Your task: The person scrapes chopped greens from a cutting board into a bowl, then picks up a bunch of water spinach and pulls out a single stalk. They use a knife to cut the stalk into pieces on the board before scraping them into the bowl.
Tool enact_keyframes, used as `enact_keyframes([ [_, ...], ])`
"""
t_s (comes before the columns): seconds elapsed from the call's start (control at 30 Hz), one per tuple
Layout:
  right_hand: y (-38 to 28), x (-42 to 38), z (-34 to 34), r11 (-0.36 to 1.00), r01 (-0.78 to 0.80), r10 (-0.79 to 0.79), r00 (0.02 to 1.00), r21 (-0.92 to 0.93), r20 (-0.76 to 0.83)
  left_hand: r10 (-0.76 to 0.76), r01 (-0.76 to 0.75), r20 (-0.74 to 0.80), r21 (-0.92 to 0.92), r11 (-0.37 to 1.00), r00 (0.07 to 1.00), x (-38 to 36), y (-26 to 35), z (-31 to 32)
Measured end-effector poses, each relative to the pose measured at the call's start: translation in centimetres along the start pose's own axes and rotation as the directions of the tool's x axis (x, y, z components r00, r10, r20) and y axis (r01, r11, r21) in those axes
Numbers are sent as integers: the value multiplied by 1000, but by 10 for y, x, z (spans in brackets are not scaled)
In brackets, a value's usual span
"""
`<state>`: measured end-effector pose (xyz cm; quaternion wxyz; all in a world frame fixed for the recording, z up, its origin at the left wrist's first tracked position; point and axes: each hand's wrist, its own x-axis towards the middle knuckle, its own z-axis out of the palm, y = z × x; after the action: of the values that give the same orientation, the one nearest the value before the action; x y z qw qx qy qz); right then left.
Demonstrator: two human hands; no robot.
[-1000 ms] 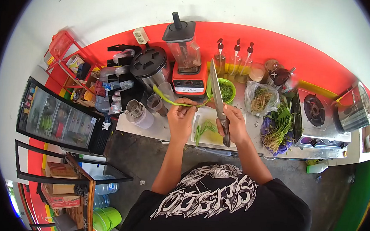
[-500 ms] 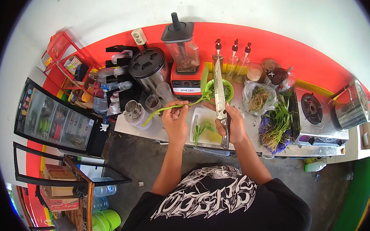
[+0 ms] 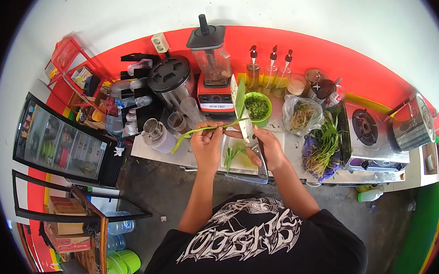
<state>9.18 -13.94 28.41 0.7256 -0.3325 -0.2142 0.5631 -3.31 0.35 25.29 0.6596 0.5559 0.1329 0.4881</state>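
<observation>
My left hand point(image 3: 206, 144) pinches a long green stem point(image 3: 189, 132) whose pale lower end points down and left. A broad leaf point(image 3: 240, 100) rises at the stem's upper end, beside the blade. In my right hand point(image 3: 272, 150) is a large knife point(image 3: 246, 128), gripped at the handle with its blade pointing up and left across the stem's leafy end. Below the hands lies a white cutting board point(image 3: 225, 143) with some green leaf pieces point(image 3: 234, 153) on it. A green bowl point(image 3: 268, 109) of chopped greens point(image 3: 254, 106) stands just behind the blade.
Behind the hands are a red blender point(image 3: 216, 99) and several pump bottles point(image 3: 270, 72). On the right lie a bunch of rooted greens point(image 3: 325, 148), a plastic bag of roots point(image 3: 301, 117) and a gas stove point(image 3: 365, 127). Plastic cups point(image 3: 176, 121) stand left.
The knife has tilted left, its blade now lying against the leafy end of the stem. The stem stays in my left hand, and the whole view has shifted slightly.
</observation>
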Motion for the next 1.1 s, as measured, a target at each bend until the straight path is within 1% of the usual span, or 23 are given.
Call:
enact_keyframes([
  [0.2,2,2,-4,999,-4,6,997,-35,83,8,-8,35,-14,1000,999,-2,2,-6],
  [0.33,6,2,-4,999,19,-16,996,-31,92,7,-6,33,-14,1000,999,-5,4,-8],
  [0.4,6,1,-3,995,-7,17,995,-100,97,-28,28,49,-1,1000,998,-6,7,-8],
  [0.43,6,1,-2,995,-10,20,995,-102,101,-25,26,45,-1,1000,999,-6,8,-8],
  [0.53,9,3,-2,994,11,0,995,-106,101,-15,15,28,19,1000,1000,-9,12,-6],
  [0.6,11,4,-1,984,39,-25,996,-172,83,-34,34,21,14,999,999,-11,15,-7],
  [0.63,14,6,-4,985,29,-14,996,-172,86,-36,36,11,16,999,999,-13,14,-8],
  [0.7,20,12,-6,907,125,-86,990,-403,115,-41,41,-13,1,999,999,-16,10,-13],
  [0.73,18,9,2,880,112,-95,994,-461,60,-42,42,-23,5,999,999,-20,8,-16],
  [0.77,21,9,3,881,108,-86,994,-461,68,-49,49,-44,8,999,998,-23,7,-19],
  [0.83,28,13,3,783,90,-84,996,-616,38,-43,45,-77,16,999,996,-26,8,-22],
  [0.87,33,17,3,783,88,-73,996,-616,50,-44,46,-97,17,999,994,-28,9,-23],
  [0.93,45,21,3,649,65,-124,992,-758,-21,-48,51,-135,24,998,990,-35,10,-28],
  [0.97,50,24,0,651,60,-107,994,-757,-13,-38,46,-166,49,998,985,-38,10,-32],
  [1.03,61,34,-9,549,55,-257,961,-834,-106,-27,45,-211,82,996,977,-44,13,-41],
  [1.1,66,45,-30,540,43,-243,964,-840,-106,-17,44,-298,84,995,954,-46,17,-52],
])
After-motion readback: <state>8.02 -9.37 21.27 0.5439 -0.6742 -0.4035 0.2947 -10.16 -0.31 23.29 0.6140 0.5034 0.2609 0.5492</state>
